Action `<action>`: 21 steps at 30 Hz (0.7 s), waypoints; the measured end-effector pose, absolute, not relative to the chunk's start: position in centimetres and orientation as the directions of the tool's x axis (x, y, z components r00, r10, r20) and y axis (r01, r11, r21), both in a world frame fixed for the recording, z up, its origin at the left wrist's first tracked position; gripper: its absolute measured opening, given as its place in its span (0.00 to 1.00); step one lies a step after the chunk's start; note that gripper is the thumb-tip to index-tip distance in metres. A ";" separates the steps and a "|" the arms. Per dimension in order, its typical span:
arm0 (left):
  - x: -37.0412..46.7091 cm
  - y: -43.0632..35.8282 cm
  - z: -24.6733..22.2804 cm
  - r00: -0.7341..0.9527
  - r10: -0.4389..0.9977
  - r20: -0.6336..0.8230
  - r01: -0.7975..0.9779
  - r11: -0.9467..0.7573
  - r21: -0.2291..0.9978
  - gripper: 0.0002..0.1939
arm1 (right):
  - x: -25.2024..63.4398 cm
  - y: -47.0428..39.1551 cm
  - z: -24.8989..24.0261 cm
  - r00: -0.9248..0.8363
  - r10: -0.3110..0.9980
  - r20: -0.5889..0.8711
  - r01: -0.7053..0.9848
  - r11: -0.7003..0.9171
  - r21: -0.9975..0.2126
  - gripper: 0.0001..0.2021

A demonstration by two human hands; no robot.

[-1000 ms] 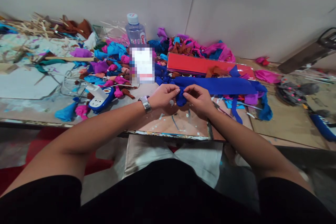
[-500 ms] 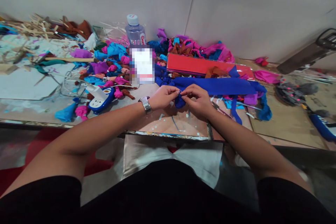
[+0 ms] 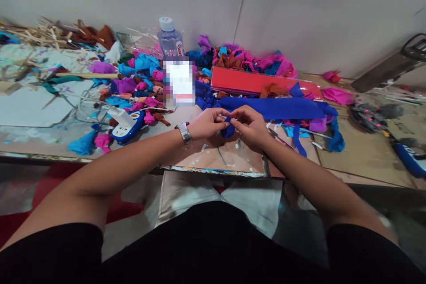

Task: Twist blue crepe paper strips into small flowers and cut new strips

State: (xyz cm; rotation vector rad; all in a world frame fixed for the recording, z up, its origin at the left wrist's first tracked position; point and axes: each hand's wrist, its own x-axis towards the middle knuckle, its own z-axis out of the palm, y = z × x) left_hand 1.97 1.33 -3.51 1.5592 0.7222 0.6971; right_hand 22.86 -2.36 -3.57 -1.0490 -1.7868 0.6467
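Two hands pinch a small bunch of blue fabric above the near part of the worktable.
The left hand (image 3: 207, 124) and right hand (image 3: 251, 128) meet thumb to thumb, fingertips closed on the blue bunch (image 3: 227, 132), which hangs slightly below the grip; the fingers cover its upper part, so whether it joins the long blue strip (image 3: 276, 108) is hard to say. That strip lies just beyond the grip and runs off to its right, with a flat red stack (image 3: 246, 80) behind it. Left of the grip come a watch (image 3: 184, 133) on the left wrist, then a blue-and-white power strip (image 3: 128, 128); beyond and left stands a capped bottle (image 3: 171, 41), and below the grip the worktable (image 3: 199, 157) shows pale specks.
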 end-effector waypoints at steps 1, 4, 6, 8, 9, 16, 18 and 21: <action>2.0 1.3 -3.5 0.634 0.773 0.032 0.052 -0.084 0.995 0.22 | 22.9 -2.3 -3.6 -0.198 0.879 0.434 0.373 0.477 -0.796 0.11; 2.0 1.2 -3.7 0.660 0.750 0.044 0.017 -0.074 0.997 0.27 | 23.0 -2.1 -3.7 -0.243 0.873 0.422 0.374 0.486 -0.790 0.11; 2.0 1.1 -3.8 0.674 0.737 0.051 -0.015 -0.055 0.998 0.29 | 23.0 -2.0 -3.7 -0.252 0.868 0.428 0.367 0.495 -0.788 0.09; 2.0 1.1 -4.0 0.669 0.741 0.057 -0.016 -0.062 0.998 0.30 | 22.9 -2.1 -3.7 -0.217 0.888 0.404 0.356 0.458 -0.815 0.10; 2.0 1.1 -4.1 0.659 0.749 0.067 -0.006 -0.085 0.996 0.30 | 22.8 -2.1 -3.7 -0.191 0.907 0.376 0.342 0.420 -0.841 0.11; 1.9 1.2 -4.0 0.605 0.780 0.159 0.146 -0.305 0.941 0.22 | 22.2 -2.3 -3.9 -0.128 0.962 0.240 0.149 0.258 -0.955 0.16; 1.9 1.3 -3.7 0.604 0.786 0.131 0.188 -0.300 0.935 0.19 | 22.1 -2.4 -3.9 -0.116 0.960 0.255 0.143 0.271 -0.952 0.15; 1.8 1.3 -3.4 0.599 0.795 0.094 0.257 -0.302 0.918 0.20 | 22.1 -2.5 -3.9 -0.106 0.954 0.282 0.159 0.296 -0.942 0.14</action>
